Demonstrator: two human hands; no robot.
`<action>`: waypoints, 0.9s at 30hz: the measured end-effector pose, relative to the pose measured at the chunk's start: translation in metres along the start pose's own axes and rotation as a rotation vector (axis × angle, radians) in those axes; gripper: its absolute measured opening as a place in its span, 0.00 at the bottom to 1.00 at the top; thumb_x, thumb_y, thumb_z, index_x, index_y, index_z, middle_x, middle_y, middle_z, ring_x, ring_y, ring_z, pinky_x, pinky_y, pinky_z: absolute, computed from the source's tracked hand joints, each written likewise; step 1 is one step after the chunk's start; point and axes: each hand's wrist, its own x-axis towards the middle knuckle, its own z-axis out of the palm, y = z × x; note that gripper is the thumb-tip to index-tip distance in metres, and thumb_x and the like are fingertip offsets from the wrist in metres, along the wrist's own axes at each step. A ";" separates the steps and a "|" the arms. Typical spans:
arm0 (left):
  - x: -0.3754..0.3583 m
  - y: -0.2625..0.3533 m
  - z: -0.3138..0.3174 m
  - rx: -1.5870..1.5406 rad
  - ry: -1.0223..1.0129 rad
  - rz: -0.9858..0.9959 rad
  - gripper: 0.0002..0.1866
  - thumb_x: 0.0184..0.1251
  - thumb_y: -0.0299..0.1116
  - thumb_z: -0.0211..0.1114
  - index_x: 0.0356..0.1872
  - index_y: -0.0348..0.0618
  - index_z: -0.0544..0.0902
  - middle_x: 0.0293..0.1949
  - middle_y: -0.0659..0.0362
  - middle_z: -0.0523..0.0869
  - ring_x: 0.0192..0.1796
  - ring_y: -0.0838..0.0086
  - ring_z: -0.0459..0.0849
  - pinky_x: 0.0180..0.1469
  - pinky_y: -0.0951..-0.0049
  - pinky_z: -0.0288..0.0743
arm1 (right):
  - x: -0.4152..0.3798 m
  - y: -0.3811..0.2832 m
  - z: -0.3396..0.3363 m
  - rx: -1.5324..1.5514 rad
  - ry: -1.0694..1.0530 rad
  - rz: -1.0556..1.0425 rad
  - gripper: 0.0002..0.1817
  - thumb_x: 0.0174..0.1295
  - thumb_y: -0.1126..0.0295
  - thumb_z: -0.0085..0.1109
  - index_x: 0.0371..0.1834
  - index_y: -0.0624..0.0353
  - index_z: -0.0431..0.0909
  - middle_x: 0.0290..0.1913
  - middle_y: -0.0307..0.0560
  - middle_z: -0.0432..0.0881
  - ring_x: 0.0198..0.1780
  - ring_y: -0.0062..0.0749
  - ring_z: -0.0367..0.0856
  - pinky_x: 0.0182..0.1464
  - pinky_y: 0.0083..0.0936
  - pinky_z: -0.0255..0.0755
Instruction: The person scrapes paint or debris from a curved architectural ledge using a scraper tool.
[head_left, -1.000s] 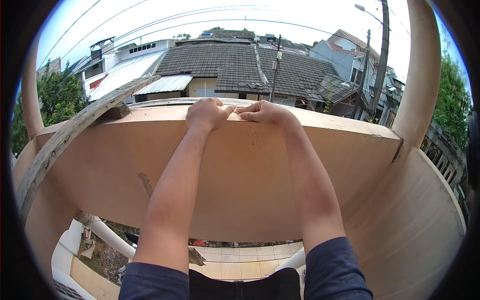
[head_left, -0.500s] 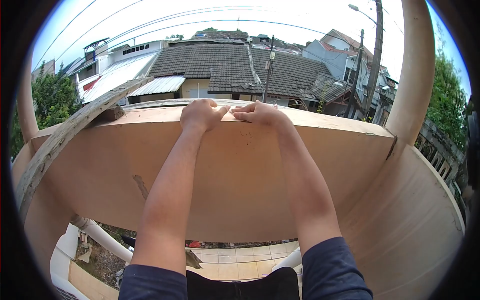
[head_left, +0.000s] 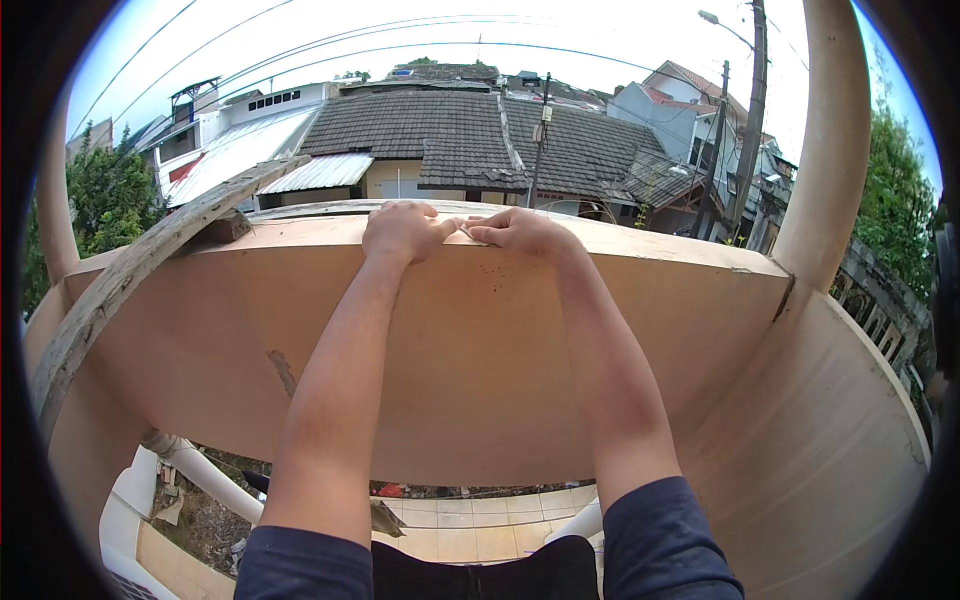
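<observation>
Both arms reach forward to the top of a peach-painted concrete wall [head_left: 620, 290]. My left hand [head_left: 403, 233] rests on the wall's top edge, fingers curled and thumb pointing right. Close beside it, my right hand [head_left: 527, 234] has its thumb and fingers pressed together, pointing left. The fingertips of both hands nearly meet at a small pale bit between them, too small to name. Small dark specks [head_left: 492, 277] mark the wall face just below the hands.
A weathered wooden plank [head_left: 140, 270] leans across the wall at left, over a wood block [head_left: 226, 227]. Round pillars [head_left: 825, 150] stand at both sides. Below lie a tiled floor [head_left: 490, 540] and a white pipe [head_left: 210, 475]. Tiled roofs and power lines are beyond.
The right hand's fingers have shifted slightly, and the camera view has moved a touch. Both hands stay at the same place on the wall top.
</observation>
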 end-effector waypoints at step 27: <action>-0.003 0.002 -0.003 0.068 -0.019 -0.012 0.40 0.73 0.78 0.56 0.71 0.60 0.88 0.72 0.60 0.87 0.77 0.63 0.80 0.76 0.53 0.77 | -0.009 -0.011 0.009 -0.155 0.255 0.103 0.24 0.76 0.35 0.60 0.66 0.27 0.91 0.71 0.42 0.88 0.78 0.41 0.78 0.89 0.63 0.41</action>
